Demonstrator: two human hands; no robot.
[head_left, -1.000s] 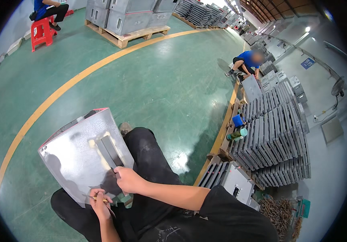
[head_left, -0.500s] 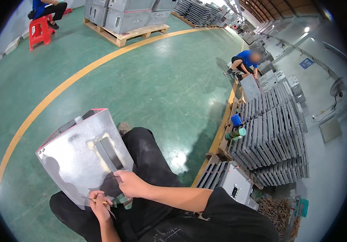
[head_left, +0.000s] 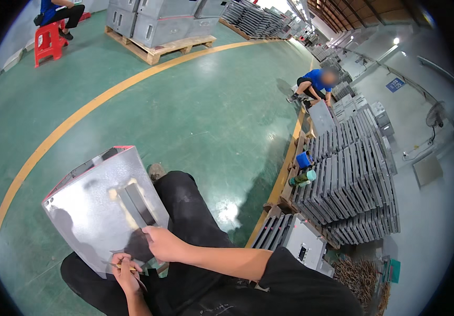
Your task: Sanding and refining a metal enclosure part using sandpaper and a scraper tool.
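Note:
A grey metal box [head_left: 87, 210] with red-edged rim leans across my lap, its open end facing away from me. In its upper face is a long recessed slot [head_left: 138, 203], edged with pale yellowish smears. My right hand [head_left: 164, 244] is closed at the slot's near end, thumb on top; whatever its fingers hold there is hidden. My left hand [head_left: 127, 271] pinches a thin tool with a yellowish handle [head_left: 128, 268], close to the box's near edge. The tool's tip is too small to make out.
Stacked grey metal panels [head_left: 343, 179] line the right side, with a green-capped bottle [head_left: 303, 178] and blue container [head_left: 304, 159] beside them. A co-worker in blue [head_left: 319, 84] crouches beyond. Boxes on a wooden pallet [head_left: 158, 50] and a red stool [head_left: 49, 42] stand far left.
The whole view has shifted slightly, so most things sit a little further left. Both hands keep nearly the same places on the box. Less of a green piece shows beneath my right hand.

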